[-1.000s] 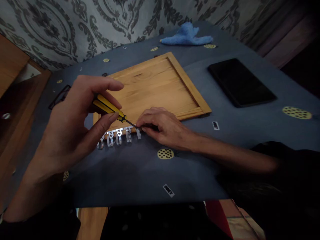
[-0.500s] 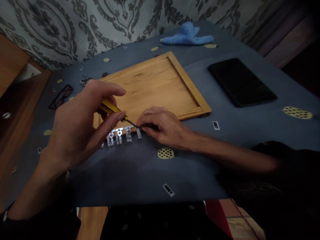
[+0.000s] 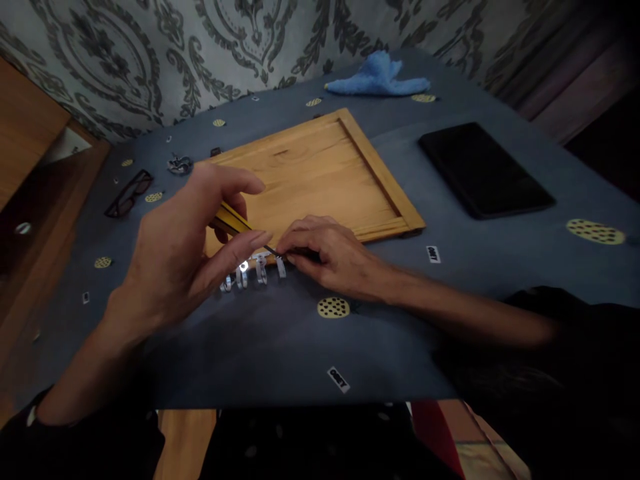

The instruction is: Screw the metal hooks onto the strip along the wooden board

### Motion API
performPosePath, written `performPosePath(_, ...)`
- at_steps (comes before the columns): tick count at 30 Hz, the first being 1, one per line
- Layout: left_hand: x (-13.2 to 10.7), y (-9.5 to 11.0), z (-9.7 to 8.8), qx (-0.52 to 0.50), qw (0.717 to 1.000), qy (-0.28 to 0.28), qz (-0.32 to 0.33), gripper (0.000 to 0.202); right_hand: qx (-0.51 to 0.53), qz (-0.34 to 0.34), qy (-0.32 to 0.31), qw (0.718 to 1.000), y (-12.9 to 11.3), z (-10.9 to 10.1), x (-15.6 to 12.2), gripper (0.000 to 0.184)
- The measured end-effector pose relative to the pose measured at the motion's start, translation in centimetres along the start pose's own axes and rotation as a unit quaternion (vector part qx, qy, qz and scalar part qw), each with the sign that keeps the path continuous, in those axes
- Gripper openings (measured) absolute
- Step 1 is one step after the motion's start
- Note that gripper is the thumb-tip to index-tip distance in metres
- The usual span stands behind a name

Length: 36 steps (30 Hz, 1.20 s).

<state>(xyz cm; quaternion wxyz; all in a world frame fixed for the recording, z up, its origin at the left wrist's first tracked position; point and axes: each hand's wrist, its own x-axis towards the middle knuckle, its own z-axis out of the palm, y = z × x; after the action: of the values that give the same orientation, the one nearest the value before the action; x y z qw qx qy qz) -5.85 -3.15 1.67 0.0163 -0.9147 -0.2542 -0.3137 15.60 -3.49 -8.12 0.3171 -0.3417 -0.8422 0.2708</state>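
My left hand (image 3: 170, 240) is closed around the yellow and black handle of a screwdriver (image 3: 230, 218). Its thin shaft slants down to the right, and the tip meets the right end of a shiny metal hook rail (image 3: 261, 268). That rail, with several curved hooks, lies along the near edge of a framed wooden board (image 3: 310, 173). Beside the tip, my right hand (image 3: 340, 260) rests at the board's edge with thumb and fingers pinched together. What those fingers hold, if anything, is hidden. My left thumb covers part of the rail.
On the blue patterned tablecloth (image 3: 390, 347), a black tablet (image 3: 485, 170) lies to the right. A blue cloth (image 3: 377, 77) sits at the back. Dark-framed glasses (image 3: 129, 193) and a small metal bunch (image 3: 179, 164) are at the left, near a wooden cabinet (image 3: 30, 127).
My left hand has shifted right, its thumb now further along the screwdriver and covering more of the rail. My right hand keeps its pinch at the rail's end. The whole view has shifted slightly.
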Motion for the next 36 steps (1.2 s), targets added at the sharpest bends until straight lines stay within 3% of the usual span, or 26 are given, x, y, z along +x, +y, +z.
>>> performPosePath(3,0.2,0.2,0.2,0.001,1.000,0.013,-0.028,0.037,0.006,-0.001,0.000,1.000,0.0,0.0,0.0,0.022)
performPosePath(6,0.5,0.2,0.5,-0.061,0.996,0.030,-0.062,0.050,0.006,-0.003,-0.002,1.000,0.0,0.0,0.1,0.022)
performPosePath(10,0.8,-0.2,1.0,-0.142,0.987,0.056,-0.056,0.060,0.001,0.001,-0.004,1.000,-0.1,0.0,0.1,0.022)
performPosePath(18,0.5,0.1,1.6,-0.226,0.962,0.097,-0.121,0.025,-0.003,-0.004,0.000,1.000,-0.1,0.0,0.0,0.021)
performPosePath(23,0.1,-0.1,1.8,-0.251,0.957,0.090,-0.115,0.027,0.000,-0.005,-0.004,1.000,0.0,0.0,0.0,0.022)
performPosePath(28,-0.1,-0.4,2.0,-0.239,0.964,0.095,-0.070,0.040,0.002,-0.010,-0.001,1.000,0.0,0.0,-0.1,0.024)
performPosePath(33,-0.4,0.1,2.0,-0.191,0.971,0.091,-0.108,0.024,0.009,-0.012,0.003,1.000,0.0,0.0,-0.1,0.024)
performPosePath(36,-0.4,0.4,2.0,-0.129,0.981,0.113,-0.095,0.027,0.008,-0.006,0.007,1.000,0.0,0.0,-0.2,0.024)
